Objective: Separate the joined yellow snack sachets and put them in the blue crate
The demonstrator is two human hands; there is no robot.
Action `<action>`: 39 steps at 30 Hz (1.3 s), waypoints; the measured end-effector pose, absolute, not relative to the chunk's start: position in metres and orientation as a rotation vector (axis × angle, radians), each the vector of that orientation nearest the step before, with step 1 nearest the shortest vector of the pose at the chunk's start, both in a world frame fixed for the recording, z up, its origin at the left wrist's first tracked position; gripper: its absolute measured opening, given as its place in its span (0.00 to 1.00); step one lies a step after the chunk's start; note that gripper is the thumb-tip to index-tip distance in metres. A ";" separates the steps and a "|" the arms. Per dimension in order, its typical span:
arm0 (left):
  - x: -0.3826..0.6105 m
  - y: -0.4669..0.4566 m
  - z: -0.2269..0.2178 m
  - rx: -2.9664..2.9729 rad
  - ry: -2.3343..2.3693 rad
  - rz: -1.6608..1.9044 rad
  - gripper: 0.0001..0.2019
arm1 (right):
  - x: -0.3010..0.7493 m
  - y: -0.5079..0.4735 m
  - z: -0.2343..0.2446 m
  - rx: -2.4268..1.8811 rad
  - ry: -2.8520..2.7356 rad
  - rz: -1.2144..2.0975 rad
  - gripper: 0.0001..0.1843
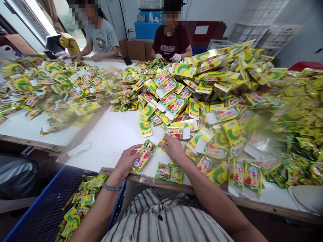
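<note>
In my left hand (128, 159) is a small yellow-green candy box (144, 156) with watermelon pictures, tilted over the table's front edge; a green watermelon-printed sachet (150, 146) shows at its upper end. My right hand (173, 148) is closed with fingertips pinched at a small yellow-green packet (163, 144), mostly covered by the fingers. Just beyond it lies another candy box (176, 132) with its white flap out. Two green sachets (169, 172) lie side by side near the front edge, below my right hand.
A large heap of yellow boxes (174, 104) covers the table's middle and right. Loose sachets (302, 134) pile at far right. A blue crate (47, 201) holding boxes stands below left. Two people sit across the table, one with white-gloved hands (176, 57).
</note>
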State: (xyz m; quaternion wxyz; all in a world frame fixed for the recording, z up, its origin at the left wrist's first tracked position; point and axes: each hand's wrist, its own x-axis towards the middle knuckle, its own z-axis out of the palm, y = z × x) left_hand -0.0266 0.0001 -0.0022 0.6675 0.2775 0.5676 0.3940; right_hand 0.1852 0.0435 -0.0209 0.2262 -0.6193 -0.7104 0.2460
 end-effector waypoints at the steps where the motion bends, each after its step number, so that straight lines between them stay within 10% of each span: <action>1: -0.026 0.000 -0.003 0.619 1.282 0.888 0.32 | 0.185 0.044 -0.021 -1.644 -1.851 0.758 0.06; 17: -0.006 -0.003 -0.002 0.736 1.180 0.920 0.28 | 0.174 0.034 -0.016 -1.174 -1.656 1.220 0.07; 29: 0.003 0.001 -0.001 0.695 1.165 1.059 0.29 | 0.172 0.021 -0.008 -1.271 -1.786 0.691 0.08; 39: 0.010 -0.004 -0.005 0.680 1.132 1.006 0.26 | 0.172 0.020 -0.003 -1.167 -1.836 1.235 0.08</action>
